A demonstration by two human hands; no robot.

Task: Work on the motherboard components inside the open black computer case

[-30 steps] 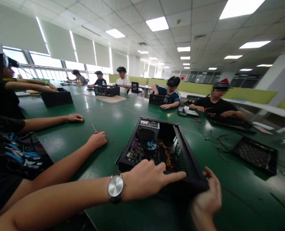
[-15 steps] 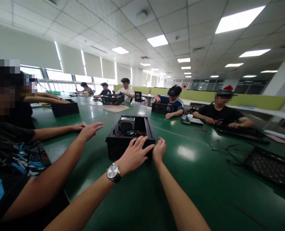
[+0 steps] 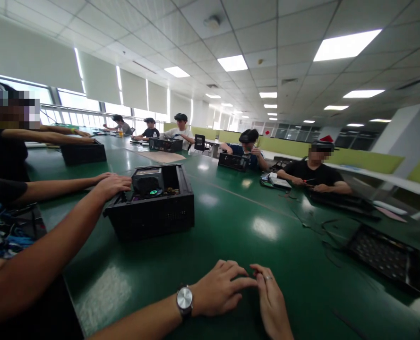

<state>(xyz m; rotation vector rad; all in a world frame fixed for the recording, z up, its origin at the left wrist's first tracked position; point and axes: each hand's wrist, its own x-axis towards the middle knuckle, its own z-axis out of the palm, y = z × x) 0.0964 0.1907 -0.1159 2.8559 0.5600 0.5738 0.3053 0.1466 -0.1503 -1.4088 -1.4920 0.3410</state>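
My left hand [image 3: 222, 289], with a silver watch [image 3: 184, 299] on its wrist, is over the green table [image 3: 210, 245], fingers apart and nothing seen in it. Beside it on the right, my right hand [image 3: 270, 297] wears a ring and has its fingers curled; a tiny dark reddish thing shows at its thumb and fingertip, too small to name. The fingertips of both hands nearly meet. Beyond them to the left stands an open black computer case [image 3: 153, 216], apart from my hands. A neighbour's hand [image 3: 115, 185] rests on its left edge.
A black perforated panel [image 3: 383, 255] and loose cables [image 3: 332, 231] lie at the right. Further back, several people sit around the table with other black cases [image 3: 84, 153]. A neighbour's arm [image 3: 61, 231] reaches in from the left.
Both my hands have left the case and come down toward the near side of the table. The neighbour's hand has come onto the case. The view has shifted right.
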